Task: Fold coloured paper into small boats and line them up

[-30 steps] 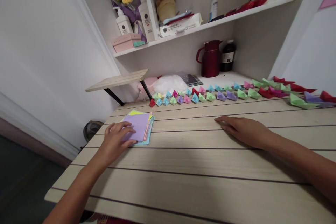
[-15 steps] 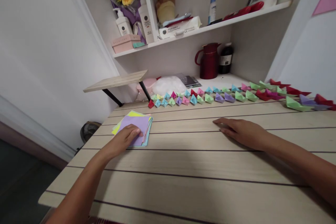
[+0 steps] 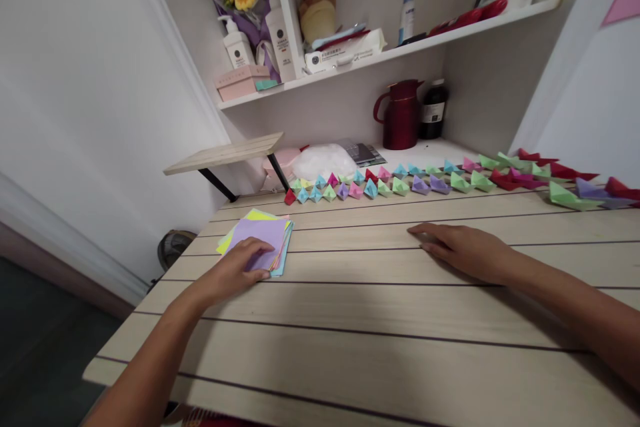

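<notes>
A stack of coloured paper squares (image 3: 260,233), lilac on top, lies on the left part of the wooden table (image 3: 360,320). My left hand (image 3: 233,273) rests on its near edge, fingers bent over the top sheet with the thumb stretched along it. My right hand (image 3: 463,251) lies flat on the table to the right, palm down, fingers stretched out, holding nothing. Along the table's back edge runs a long double row of folded paper boats (image 3: 400,181) in several colours.
Behind the boats stand a dark red jug (image 3: 401,113) and a dark bottle (image 3: 433,110). A small raised wooden shelf (image 3: 225,153) juts out at the back left. The wall shelf (image 3: 390,50) above holds bottles, boxes and a flower bouquet.
My left hand has slid a little toward me over the paper stack and the top sheets have shifted slightly. My right hand has stayed put.
</notes>
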A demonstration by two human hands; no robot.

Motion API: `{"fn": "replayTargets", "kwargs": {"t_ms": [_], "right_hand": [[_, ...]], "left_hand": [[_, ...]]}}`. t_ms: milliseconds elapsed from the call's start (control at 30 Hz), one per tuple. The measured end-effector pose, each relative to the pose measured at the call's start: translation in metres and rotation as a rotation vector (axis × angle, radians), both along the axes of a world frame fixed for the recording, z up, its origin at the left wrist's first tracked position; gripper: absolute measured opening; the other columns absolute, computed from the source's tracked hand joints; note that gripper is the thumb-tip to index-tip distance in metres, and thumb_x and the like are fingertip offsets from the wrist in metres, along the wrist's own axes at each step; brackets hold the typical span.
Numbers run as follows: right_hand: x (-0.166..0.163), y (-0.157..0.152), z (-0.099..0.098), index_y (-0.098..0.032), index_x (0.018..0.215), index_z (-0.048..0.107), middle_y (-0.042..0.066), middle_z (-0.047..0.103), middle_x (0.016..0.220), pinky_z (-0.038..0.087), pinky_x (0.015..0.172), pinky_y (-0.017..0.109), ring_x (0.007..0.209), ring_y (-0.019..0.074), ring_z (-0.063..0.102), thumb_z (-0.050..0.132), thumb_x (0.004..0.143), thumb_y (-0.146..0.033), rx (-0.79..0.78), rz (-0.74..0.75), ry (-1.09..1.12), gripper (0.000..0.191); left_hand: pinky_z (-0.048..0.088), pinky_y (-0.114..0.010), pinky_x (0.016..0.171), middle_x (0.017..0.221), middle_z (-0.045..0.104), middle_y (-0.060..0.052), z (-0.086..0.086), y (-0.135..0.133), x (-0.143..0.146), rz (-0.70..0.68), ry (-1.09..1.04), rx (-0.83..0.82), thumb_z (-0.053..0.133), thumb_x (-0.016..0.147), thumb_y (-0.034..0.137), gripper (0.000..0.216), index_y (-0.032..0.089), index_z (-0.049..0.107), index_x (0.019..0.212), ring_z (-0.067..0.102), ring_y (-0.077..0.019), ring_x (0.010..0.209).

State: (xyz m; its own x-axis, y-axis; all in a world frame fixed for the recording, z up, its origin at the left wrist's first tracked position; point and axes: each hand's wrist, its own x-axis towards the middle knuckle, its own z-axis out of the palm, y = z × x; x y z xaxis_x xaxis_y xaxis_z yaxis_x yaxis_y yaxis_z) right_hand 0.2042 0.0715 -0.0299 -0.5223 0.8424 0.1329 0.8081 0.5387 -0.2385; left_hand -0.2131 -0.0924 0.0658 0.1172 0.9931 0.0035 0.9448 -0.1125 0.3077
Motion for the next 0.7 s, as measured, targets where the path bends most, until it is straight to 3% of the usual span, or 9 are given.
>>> {"fn": "replayTargets", "kwargs": {"t_ms": [133, 533, 633, 700], "right_hand": [[-0.001, -0.003, 0.004, -0.031, 0.129, 0.056, 0.005, 0.065, 0.127, 0.051, 0.081, 0.045, 0.102, 0.0328, 0.066, 0.041, 0.089, -0.037, -0.011, -0.01, 0.004, 0.044], [0.0, -0.001, 0.005, -0.029, 0.13, 0.057, 0.007, 0.065, 0.125, 0.05, 0.081, 0.045, 0.102, 0.0333, 0.066, 0.043, 0.089, -0.039, -0.027, 0.003, 0.021, 0.044], [0.0, 0.0, 0.004, -0.029, 0.129, 0.057, 0.008, 0.065, 0.125, 0.05, 0.08, 0.044, 0.101, 0.0327, 0.066, 0.044, 0.089, -0.039, -0.017, 0.018, 0.041, 0.044], [0.0, 0.001, 0.002, -0.029, 0.128, 0.058, 0.007, 0.065, 0.126, 0.05, 0.08, 0.043, 0.102, 0.0323, 0.066, 0.045, 0.089, -0.038, -0.001, 0.021, 0.051, 0.043]], "left_hand": [[0.041, -0.037, 0.101, 0.131, 0.057, -0.005, 0.005, -0.004, -0.002, 0.055, -0.081, -0.073, 0.057, 0.083, 0.037, 0.04, 0.026, 0.056, 0.121, 0.053, -0.0238, 0.119], [0.041, -0.036, 0.1, 0.129, 0.062, -0.006, 0.005, -0.004, -0.007, 0.146, -0.328, -0.083, 0.064, 0.078, 0.045, 0.043, 0.025, 0.064, 0.116, 0.055, -0.0269, 0.118], [0.046, -0.031, 0.088, 0.118, 0.068, -0.005, 0.002, -0.004, -0.008, 0.189, -0.417, -0.041, 0.063, 0.078, 0.047, 0.04, 0.025, 0.068, 0.111, 0.061, -0.0252, 0.105], [0.047, -0.026, 0.069, 0.092, 0.072, -0.004, -0.001, -0.002, -0.01, 0.244, -0.436, 0.055, 0.064, 0.076, 0.049, 0.034, 0.021, 0.073, 0.094, 0.062, -0.0213, 0.082]]}}
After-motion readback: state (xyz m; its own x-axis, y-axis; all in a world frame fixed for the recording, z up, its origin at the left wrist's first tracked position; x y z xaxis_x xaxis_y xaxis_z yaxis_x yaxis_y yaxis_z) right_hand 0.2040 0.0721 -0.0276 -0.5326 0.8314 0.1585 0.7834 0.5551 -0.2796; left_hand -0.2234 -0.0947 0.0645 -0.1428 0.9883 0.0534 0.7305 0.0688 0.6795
